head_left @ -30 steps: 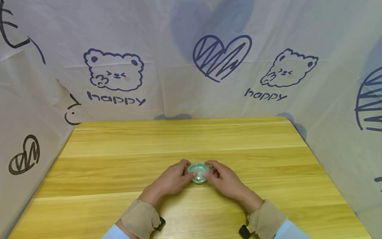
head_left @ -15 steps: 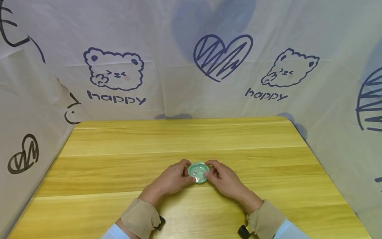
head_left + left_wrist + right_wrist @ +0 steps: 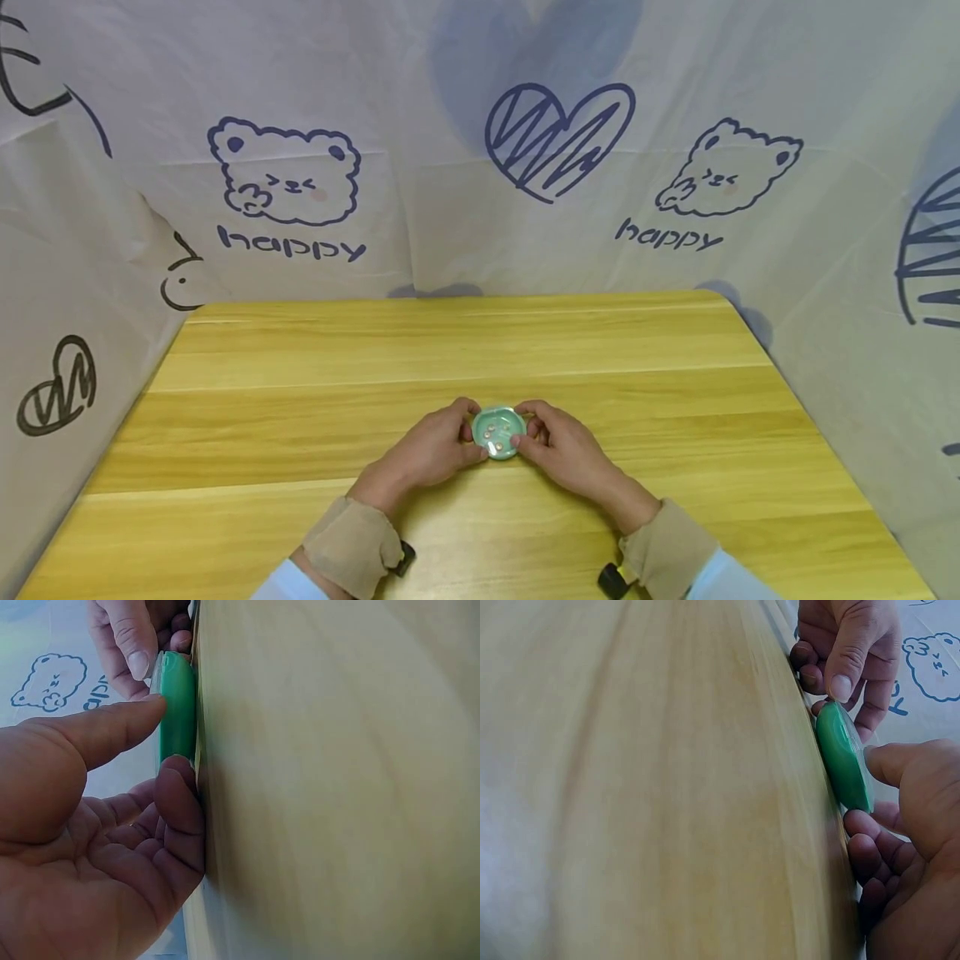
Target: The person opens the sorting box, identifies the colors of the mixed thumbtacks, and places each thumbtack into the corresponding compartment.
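A small, flat, round green case [image 3: 500, 423] with a clear top sits at the middle of the table, several small pale bits showing inside it. My left hand [image 3: 431, 447] grips its left side, thumb at the near-left rim and fingers curled at the edge. From the right, my right hand [image 3: 573, 454] holds the opposite side, its thumb lying over the rim of the clear top. Both wrist views show the green case [image 3: 178, 709] edge-on, low against the tabletop, between thumb and fingers of each hand.
The wood-grain table [image 3: 300, 350] spreads out on all sides of the hands. A white cloth [image 3: 450, 217] with drawn bears and hearts hangs behind and beside it. Each wrist has a beige wrap [image 3: 352, 546] with a small black device [image 3: 613, 581].
My left thumb has slid off the middle of the clear top to its near-left rim, uncovering more pale bits. The right thumb has drawn back slightly. The case has stayed in place.
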The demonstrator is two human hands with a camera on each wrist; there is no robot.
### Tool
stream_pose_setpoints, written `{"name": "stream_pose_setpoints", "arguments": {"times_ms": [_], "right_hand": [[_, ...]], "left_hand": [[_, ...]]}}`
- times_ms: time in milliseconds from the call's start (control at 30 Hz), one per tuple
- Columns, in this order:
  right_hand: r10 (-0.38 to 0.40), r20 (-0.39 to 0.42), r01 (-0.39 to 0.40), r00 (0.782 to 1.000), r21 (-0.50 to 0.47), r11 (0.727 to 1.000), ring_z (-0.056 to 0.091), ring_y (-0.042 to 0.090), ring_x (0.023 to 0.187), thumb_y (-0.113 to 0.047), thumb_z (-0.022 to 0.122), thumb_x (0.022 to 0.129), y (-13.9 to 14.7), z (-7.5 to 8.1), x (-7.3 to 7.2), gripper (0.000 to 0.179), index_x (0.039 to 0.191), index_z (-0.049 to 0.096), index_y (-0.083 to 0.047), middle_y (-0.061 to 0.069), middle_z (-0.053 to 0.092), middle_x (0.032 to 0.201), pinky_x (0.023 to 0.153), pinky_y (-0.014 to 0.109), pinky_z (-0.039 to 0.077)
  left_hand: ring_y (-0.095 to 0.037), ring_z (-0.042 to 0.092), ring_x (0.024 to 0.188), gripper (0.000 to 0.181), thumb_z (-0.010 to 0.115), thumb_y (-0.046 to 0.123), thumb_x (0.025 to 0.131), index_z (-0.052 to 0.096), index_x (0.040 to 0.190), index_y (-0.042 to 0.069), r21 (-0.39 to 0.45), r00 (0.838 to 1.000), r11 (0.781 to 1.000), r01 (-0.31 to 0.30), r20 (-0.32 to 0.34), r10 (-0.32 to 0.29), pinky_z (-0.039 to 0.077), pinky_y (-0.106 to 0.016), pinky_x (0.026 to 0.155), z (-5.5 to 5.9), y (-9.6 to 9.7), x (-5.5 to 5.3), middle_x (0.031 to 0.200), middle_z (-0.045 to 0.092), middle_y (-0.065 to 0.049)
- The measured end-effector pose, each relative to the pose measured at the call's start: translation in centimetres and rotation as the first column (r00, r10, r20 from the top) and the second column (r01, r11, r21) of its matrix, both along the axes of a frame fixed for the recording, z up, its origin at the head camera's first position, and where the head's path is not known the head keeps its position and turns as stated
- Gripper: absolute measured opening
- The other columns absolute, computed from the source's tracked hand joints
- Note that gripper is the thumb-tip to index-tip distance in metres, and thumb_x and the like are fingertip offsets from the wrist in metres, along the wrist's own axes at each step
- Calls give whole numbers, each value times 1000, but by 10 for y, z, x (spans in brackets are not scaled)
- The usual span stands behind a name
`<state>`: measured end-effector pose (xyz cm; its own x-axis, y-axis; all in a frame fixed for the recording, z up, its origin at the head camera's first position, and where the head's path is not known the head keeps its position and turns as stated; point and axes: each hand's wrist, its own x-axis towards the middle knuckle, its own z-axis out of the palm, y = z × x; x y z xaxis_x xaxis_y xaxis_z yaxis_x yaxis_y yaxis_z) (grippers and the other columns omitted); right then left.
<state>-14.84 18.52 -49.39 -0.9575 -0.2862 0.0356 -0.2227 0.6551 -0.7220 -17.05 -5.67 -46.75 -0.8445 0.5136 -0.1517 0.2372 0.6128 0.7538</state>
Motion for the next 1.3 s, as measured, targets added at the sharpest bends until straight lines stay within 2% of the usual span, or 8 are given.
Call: {"name": "stream_pose_setpoints", "arguments": {"times_ms": [367, 667, 933, 1167, 1300], "right_hand": [[-12, 19, 12, 1000, -19, 1000, 52, 8, 72, -28, 74, 100, 0, 1, 1, 42, 135, 63, -8, -5, 62, 92, 65, 24, 44], [-14, 26, 14, 1000, -2, 1000, 53, 8, 74, -28, 74, 100, 0, 1, 4, 43, 137, 62, -9, -6, 62, 93, 67, 24, 46], [-18, 31, 18, 999, -16, 1000, 54, 9, 75, -29, 72, 101, 0, -2, 1, 41, 136, 63, -9, -5, 62, 94, 67, 24, 46], [-57, 104, 67, 993, -98, 993, 56, 13, 79, -28, 71, 102, 4, 0, -2, 38, 133, 65, -5, -1, 64, 94, 71, 25, 47], [-80, 128, 92, 989, -97, 991, 56, 15, 82, -26, 71, 103, 10, 5, -1, 35, 130, 67, -6, 0, 65, 95, 73, 25, 47]], "left_hand": [[-16, 55, 81, 50, 77, 18, 97, 55, 139, 2, -4, 1000, 1000, 2, -11, -2, 46, -33, 74, -1, 0, 0, 96, 60, -2], [-15, 56, 80, 49, 79, 18, 96, 56, 137, 4, 14, 1000, 1000, 1, 9, -1, 46, -30, 73, -1, 0, 3, 95, 61, -1], [-16, 57, 82, 51, 79, 19, 95, 55, 138, 4, 27, 1000, 1000, -12, 24, 11, 47, -33, 76, -3, -2, -1, 97, 62, -2], [-16, 57, 83, 51, 74, 20, 99, 53, 143, 2, 25, 999, 1000, 2, 42, -3, 49, -34, 78, -5, -10, -2, 98, 62, -1], [-15, 57, 79, 45, 69, 21, 103, 55, 142, 3, 0, 999, 1000, -11, 40, 11, 48, -32, 73, -3, -18, 0, 97, 62, -1]]}}
